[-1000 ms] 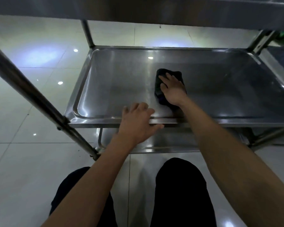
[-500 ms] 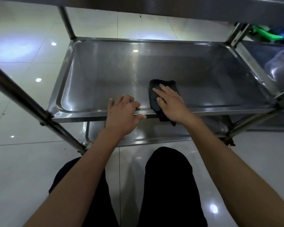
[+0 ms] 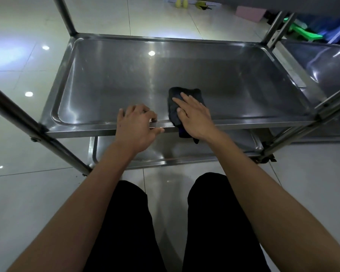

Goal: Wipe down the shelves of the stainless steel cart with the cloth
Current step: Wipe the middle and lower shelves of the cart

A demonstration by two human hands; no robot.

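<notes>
The stainless steel cart's middle shelf (image 3: 110, 79) fills the upper half of the view, a shallow tray with a raised rim. A dark cloth (image 3: 174, 107) lies at the shelf's near edge, its lower end hanging over the front rim. My right hand (image 3: 194, 116) presses flat on the cloth with fingers spread. My left hand (image 3: 134, 124) grips the front rim just left of the cloth, fingers curled over the lip. A lower shelf (image 3: 185, 152) shows beneath.
Slanted steel posts (image 3: 28, 124) run along the left and right sides of the cart. A second steel cart (image 3: 326, 63) stands at the right. Green and pink items (image 3: 302, 32) lie on the tiled floor beyond. My dark-clothed legs (image 3: 214, 222) are below.
My right hand has dragged the cloth from mid-shelf toward the near edge, so its end now hangs over the rim. The left hand stays on the rim. The view has tilted up.
</notes>
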